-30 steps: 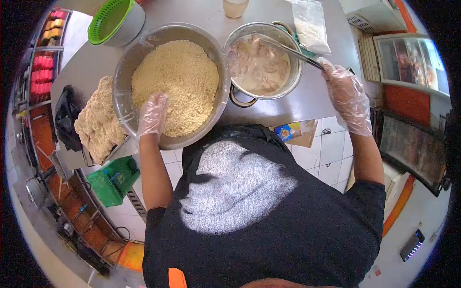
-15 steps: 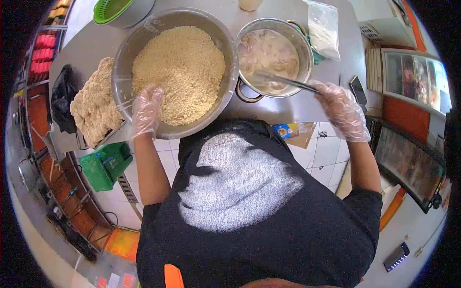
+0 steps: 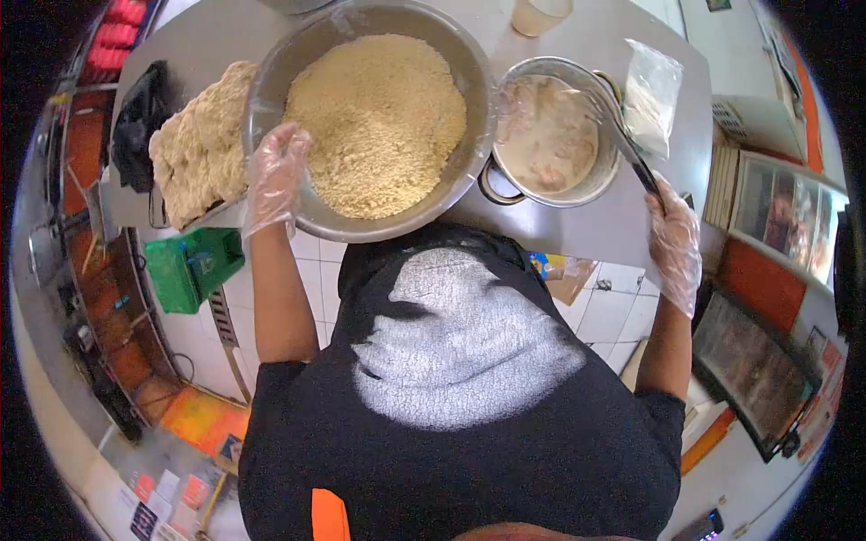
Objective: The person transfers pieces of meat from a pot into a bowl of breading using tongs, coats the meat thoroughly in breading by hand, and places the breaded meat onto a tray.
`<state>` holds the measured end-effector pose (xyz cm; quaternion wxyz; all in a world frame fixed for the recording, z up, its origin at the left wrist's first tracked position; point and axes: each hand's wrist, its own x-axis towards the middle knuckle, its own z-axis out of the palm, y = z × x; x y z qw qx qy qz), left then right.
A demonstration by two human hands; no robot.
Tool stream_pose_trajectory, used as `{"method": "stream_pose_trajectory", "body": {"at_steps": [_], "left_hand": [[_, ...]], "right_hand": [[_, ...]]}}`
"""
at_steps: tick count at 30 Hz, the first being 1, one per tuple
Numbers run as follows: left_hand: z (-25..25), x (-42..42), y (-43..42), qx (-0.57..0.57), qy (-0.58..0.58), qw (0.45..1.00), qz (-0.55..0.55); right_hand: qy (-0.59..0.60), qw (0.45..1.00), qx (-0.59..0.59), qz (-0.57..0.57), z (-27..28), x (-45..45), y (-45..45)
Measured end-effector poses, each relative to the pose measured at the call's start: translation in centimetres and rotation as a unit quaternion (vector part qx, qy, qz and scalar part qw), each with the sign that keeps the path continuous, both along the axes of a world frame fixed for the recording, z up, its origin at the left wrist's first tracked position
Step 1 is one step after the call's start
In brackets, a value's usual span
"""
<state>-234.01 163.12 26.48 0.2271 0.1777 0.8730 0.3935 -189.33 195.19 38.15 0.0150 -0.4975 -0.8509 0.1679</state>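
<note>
My left hand point(image 3: 280, 176), in a clear plastic glove, is at the left rim of a wide metal bowl point(image 3: 474, 77) of pale, crumbly coating point(image 3: 379, 126). Its fingers are bunched over the edge of the coating, and I see nothing in them. My right hand point(image 3: 675, 239), gloved too, is closed round the dark handle end of metal tongs point(image 3: 622, 135). The tongs slant up and left across the right rim of a metal pot point(image 3: 591, 192), their tips over its far right side. Pinkish meat pieces point(image 3: 548, 176) lie in milky liquid inside the pot.
Left of the bowl is a lumpy beige slab point(image 3: 200, 149) beside a black plastic bag point(image 3: 140, 122). A bag of white powder point(image 3: 651, 99) lies right of the pot. A cup point(image 3: 541, 16) stands at the back. Below the table's left side is a green bin point(image 3: 194, 270).
The tongs have swung from the pot's middle to its far right side, and now stand steeper. My left hand has moved left within the bowl, towards its rim. The camera view has shifted.
</note>
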Motion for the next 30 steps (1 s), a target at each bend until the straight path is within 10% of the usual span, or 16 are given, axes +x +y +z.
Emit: {"method": "stream_pose_trajectory", "body": {"at_steps": [19, 30], "left_hand": [[0.3, -0.3, -0.4, 0.021, -0.033, 0.999, 0.033], [1.8, 0.2, 0.4, 0.009, -0.031, 0.999, 0.012]], "right_hand": [[0.179, 0.983, -0.016, -0.025, 0.5, 2.5, -0.7], [0.007, 0.993, 0.116, 0.013, 0.2, 0.7, -0.5]]}}
